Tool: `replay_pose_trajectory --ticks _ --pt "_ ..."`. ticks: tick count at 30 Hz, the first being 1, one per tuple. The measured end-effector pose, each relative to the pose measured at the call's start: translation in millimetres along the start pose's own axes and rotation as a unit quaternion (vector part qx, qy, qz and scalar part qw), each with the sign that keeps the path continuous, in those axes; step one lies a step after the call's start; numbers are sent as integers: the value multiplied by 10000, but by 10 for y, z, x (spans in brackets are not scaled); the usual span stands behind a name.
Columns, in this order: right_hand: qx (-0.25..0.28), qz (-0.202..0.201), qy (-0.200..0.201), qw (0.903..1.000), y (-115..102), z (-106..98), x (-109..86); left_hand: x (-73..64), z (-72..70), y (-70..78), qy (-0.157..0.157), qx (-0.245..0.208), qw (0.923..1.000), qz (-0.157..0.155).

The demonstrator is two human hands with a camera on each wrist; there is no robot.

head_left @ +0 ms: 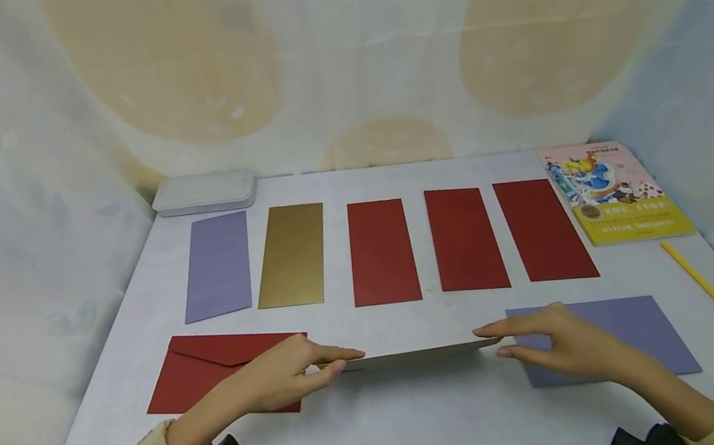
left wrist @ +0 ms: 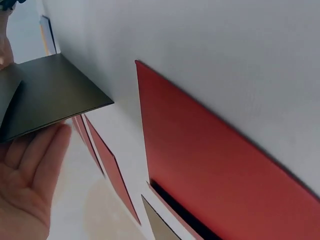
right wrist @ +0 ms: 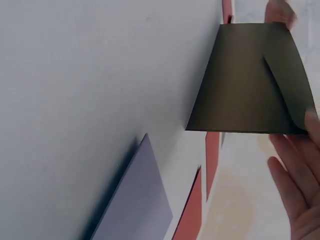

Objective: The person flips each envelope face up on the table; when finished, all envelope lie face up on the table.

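Observation:
Between both hands, over the table, is a gold envelope [right wrist: 240, 80], seen nearly edge-on in the head view [head_left: 415, 355]. Its pointed flap shows in the right wrist view. The left hand [head_left: 290, 371] holds one short end; in the left wrist view its fingers [left wrist: 47, 155] lie against the envelope's edge. At the other short end the right hand [head_left: 557, 338] grips, with fingertips [right wrist: 285, 150] behind and the thumb toward the flap side. A red envelope [head_left: 225, 366], flap up, lies under the left forearm. Beneath the right hand lies a lilac envelope [head_left: 617, 336].
Along the back lie a lilac envelope [head_left: 215, 266], a gold envelope [head_left: 292, 255] and three red envelopes [head_left: 381, 252]. A white case [head_left: 205, 193] sits at the back left corner. On the right are a picture book [head_left: 614, 191] and a yellow pencil [head_left: 712, 293].

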State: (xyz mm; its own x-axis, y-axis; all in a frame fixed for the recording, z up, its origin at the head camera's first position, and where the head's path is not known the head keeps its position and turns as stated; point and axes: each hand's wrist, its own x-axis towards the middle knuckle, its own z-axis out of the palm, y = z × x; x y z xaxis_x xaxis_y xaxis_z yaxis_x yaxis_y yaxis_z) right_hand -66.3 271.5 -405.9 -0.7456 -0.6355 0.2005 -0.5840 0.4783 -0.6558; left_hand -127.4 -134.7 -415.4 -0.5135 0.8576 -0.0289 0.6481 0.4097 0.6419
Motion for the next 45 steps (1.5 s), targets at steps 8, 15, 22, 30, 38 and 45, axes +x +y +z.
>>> replay_pose_trajectory --ticks 8,15,22,30,38,45 --pt "-122 -424 619 9971 87 -37 118 104 -4 -43 1657 565 9743 1419" --pt "-355 -704 787 9938 150 -29 213 152 -7 -95 1842 892 9645 1666" --pt "-599 -233 696 9955 209 -22 269 186 -51 -122 2143 1350 9512 1762" --pt "-912 11 533 9944 240 -31 322 214 -77 -139 2315 1800 9383 1834" --pt "-1009 13 417 9940 251 -16 345 237 -63 -174 2214 1950 9407 1677" --pt "-1127 142 316 9930 241 11 352 260 -63 -166 1843 1987 9531 1350"
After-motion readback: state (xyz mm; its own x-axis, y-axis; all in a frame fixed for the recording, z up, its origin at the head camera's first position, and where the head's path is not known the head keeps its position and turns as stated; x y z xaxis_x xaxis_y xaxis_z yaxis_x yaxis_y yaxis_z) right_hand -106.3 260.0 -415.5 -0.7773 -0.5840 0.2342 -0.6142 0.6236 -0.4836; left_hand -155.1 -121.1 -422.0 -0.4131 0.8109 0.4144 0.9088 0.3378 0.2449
